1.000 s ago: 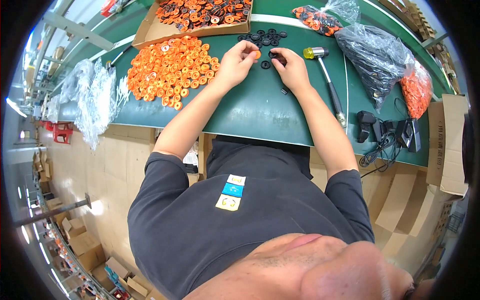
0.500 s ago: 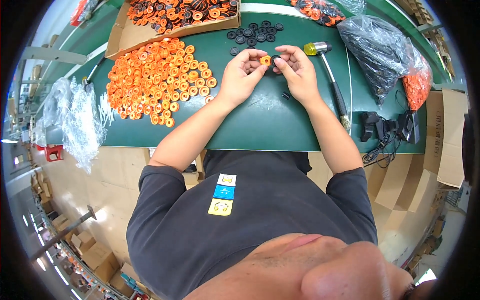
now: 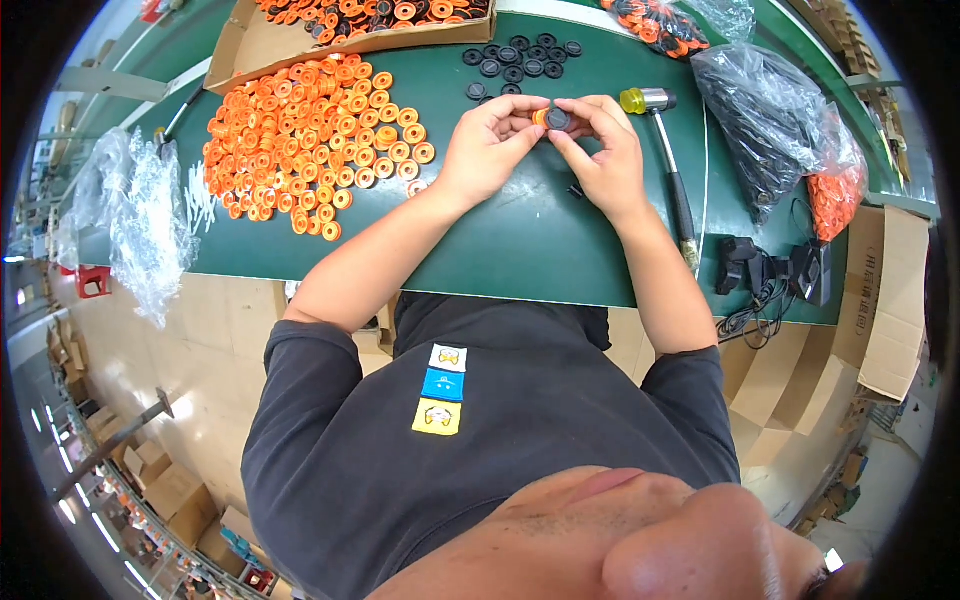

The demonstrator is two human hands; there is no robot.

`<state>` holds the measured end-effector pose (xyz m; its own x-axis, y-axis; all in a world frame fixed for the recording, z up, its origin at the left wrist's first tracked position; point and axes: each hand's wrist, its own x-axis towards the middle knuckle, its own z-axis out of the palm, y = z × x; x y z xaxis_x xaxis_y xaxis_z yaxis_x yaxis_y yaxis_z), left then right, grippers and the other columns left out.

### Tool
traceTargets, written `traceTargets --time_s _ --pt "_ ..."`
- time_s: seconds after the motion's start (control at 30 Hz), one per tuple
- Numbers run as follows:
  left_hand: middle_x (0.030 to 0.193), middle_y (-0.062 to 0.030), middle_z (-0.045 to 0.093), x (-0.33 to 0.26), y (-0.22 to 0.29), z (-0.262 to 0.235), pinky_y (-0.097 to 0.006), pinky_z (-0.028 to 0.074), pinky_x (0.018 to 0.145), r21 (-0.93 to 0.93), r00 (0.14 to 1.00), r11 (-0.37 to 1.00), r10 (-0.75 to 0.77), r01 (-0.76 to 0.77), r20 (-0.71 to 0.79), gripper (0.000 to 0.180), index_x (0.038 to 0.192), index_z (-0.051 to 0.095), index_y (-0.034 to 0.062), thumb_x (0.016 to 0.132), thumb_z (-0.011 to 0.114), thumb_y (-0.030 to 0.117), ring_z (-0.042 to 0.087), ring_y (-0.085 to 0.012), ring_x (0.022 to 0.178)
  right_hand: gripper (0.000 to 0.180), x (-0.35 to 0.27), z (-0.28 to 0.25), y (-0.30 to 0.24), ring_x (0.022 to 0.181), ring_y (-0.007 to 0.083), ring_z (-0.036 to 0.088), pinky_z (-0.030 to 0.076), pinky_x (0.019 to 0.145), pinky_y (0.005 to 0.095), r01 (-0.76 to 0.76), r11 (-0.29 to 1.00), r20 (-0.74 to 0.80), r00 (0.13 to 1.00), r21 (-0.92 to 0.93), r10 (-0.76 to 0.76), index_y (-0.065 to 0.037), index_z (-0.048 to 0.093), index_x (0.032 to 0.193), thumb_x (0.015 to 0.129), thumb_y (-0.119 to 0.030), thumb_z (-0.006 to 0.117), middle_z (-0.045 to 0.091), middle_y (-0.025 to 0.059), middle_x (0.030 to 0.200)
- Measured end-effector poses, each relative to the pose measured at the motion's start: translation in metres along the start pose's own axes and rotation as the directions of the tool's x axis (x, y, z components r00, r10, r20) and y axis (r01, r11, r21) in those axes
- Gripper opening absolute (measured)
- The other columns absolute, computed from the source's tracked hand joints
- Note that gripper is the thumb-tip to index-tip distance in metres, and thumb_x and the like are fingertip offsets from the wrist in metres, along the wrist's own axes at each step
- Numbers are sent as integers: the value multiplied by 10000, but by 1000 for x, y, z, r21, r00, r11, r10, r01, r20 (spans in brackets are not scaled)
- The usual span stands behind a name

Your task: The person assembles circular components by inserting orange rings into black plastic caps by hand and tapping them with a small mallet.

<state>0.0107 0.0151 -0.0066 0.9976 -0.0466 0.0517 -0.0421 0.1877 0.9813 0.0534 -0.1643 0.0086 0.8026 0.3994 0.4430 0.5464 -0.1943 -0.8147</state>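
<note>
Over the green table, my two hands meet. My left hand [image 3: 486,148] pinches a small orange wheel-like disc [image 3: 539,117] between thumb and fingers. A black round disc [image 3: 557,119] is gripped by my right hand [image 3: 608,162], its flat face turned up. The two discs touch or overlap, and whether they are joined cannot be made out. Behind my hands lie several loose black discs [image 3: 513,73]. To the left spreads a large heap of orange discs [image 3: 300,140]. A small black piece [image 3: 575,190] lies beside my right wrist.
Right of my right forearm lies a mallet [image 3: 672,165] with a yellow and black head. Clear bags of black parts [image 3: 760,120] and orange parts [image 3: 838,195] sit beyond it, near a black cabled device [image 3: 760,270]. A cardboard tray [image 3: 300,62] of orange-black parts stands at the back.
The black disc has turned face up and come against the orange disc between my hands. My fingers have closed in around both. The whole view has shifted slightly.
</note>
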Motion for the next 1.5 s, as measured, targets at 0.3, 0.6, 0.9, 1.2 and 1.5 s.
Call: traceTargets --time_s 0.3,0.6,0.9,1.2,1.5 --pt "1055 -74 704 0 5 4 -263 530 910 39 999 999 6 -5 -45 322 1260 613 -54 966 659 69 664 -116 974 409 1 -8 3 983 259 633 532 850 330 93 993 95 992 -79 -85 -56 688 1216 816 15 733 625 123 1078" --pt "1101 -104 704 2 -4 3 -261 541 873 -33 999 999 24 -25 -36 298 1247 624 -53 961 635 29 673 -128 975 389 2 -4 7 851 211 674 559 786 305 64 996 -3 998 -56 -64 -33 705 1165 785 -19 785 659 109 1029" --pt "1109 -104 695 1 -4 1 -293 539 939 -74 1000 997 8 -9 -7 300 1267 611 -56 978 594 20 670 -154 1001 317 5 -6 -1 845 206 691 567 751 306 137 986 -10 990 -92 -138 -7 705 1056 760 -36 813 688 109 993" --pt "1118 -110 681 -4 3 6 -279 545 922 -71 1000 997 -4 3 -17 300 1258 616 -56 961 571 -53 657 -148 1008 306 2 -6 -6 871 275 691 566 758 341 179 969 -12 983 -171 -184 -4 706 1026 748 -52 824 690 128 976" --pt "1122 -125 682 -3 3 5 -290 551 940 -62 1000 998 -14 14 -5 309 1257 608 -67 951 562 -76 663 -160 1022 297 -2 -4 -14 856 295 690 567 743 358 133 956 -15 990 -262 -142 -20 708 1028 757 -82 811 684 118 971"
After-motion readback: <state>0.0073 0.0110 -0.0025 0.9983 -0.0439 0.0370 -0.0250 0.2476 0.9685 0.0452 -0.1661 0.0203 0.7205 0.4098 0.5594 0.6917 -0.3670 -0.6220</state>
